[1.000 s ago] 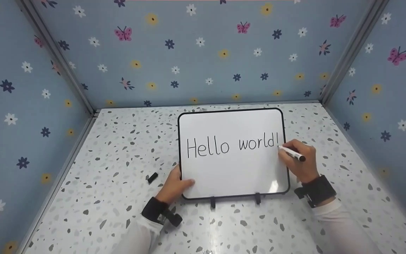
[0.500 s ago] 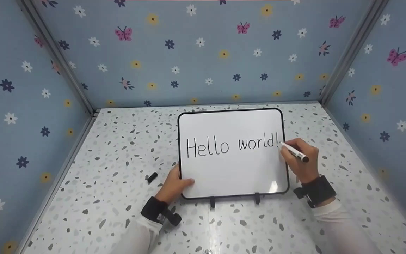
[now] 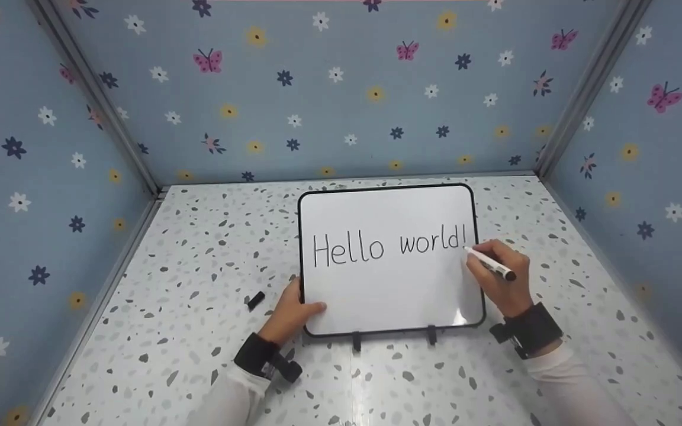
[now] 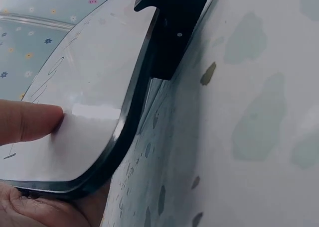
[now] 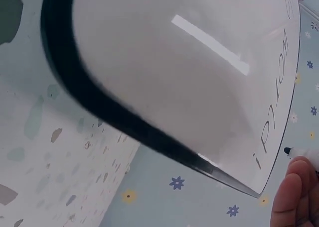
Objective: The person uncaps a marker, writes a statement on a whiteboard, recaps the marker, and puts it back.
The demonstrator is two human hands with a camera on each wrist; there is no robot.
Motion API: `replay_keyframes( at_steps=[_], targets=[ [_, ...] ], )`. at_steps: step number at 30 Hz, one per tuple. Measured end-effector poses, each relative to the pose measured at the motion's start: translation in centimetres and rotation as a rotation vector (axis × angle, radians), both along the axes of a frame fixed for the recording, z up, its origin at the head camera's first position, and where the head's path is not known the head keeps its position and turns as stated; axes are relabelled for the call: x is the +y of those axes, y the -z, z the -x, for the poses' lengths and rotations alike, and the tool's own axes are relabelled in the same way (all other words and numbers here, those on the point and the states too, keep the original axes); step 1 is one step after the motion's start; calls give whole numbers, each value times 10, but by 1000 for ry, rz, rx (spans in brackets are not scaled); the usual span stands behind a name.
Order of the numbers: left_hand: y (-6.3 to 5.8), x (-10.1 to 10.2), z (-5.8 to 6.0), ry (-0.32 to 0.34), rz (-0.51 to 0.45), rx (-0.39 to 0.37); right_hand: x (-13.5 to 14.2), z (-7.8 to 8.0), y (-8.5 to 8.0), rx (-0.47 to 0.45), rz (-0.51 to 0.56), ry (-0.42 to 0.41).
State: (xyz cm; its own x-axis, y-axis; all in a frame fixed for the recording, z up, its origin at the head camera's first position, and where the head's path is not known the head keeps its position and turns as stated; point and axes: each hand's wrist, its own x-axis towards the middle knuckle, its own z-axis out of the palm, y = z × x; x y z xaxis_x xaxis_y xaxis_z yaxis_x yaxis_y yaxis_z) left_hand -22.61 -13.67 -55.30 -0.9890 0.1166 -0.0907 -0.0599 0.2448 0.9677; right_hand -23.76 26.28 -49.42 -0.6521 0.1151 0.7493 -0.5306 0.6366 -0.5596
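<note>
1. Head view, the change: one second ago your right hand (image 3: 504, 275) held the marker (image 3: 491, 263) with its tip at the exclamation mark. Half a second ago the tip stood a little to the right of this mark. Now the tip is again just beside the lower end of the mark, where the dot belongs. I judge from this that the words "Hello world!" are almost or fully complete. Your left hand (image 3: 292, 312) has not moved; it holds the lower left corner of the whiteboard (image 3: 389, 296) as before.

2. Head view, the thing: the whiteboard has a black frame with round corners and lies on the speckled table (image 3: 199, 266), near its middle, with two small black feet at the near edge. The writing is in thin black lines across the upper half. Your right fingers are curled tightly on the marker. A small black marker cap (image 3: 256, 299) lies on the table, to the left of the board and apart from it.

3. Left wrist view: your left thumb (image 4: 30, 121) presses on the white face of the board corner (image 4: 107, 160), and the palm is under the frame. One black foot (image 4: 172, 33) shows further along the edge.

4. Right wrist view: the board's corner (image 5: 94, 100) fills the picture, and the writing runs along its far side. One fingertip (image 5: 294, 192) and the black marker tip (image 5: 288, 151) show at the right edge, close to the exclamation mark.
</note>
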Motion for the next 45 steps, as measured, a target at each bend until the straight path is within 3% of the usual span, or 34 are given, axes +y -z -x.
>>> replay_keyframes(
  at_steps=[7,12,15,19,24,28,35,45],
  targets=[
    [-2,-11,-1,-23,33,-7,-8,-8,4,-61,18,-69],
    [-12,-32,2,-75,1,64,-13,-14,7,-120,50,-92],
    [-20,-50,5,-91,131,166,-15,-17,7,-147,74,-95],
    [-28,-76,9,-97,409,266,-19,-20,7,-181,101,-121],
    [-34,-96,12,-43,679,275,-23,-25,8,-194,126,-161],
    [-36,-101,13,-15,801,233,-29,-29,12,-212,133,-192],
    [-29,-102,18,43,821,118,-37,-36,19,-288,148,-262],
    [-25,-98,16,31,830,143,-44,-45,22,-379,219,-327]
  ],
)
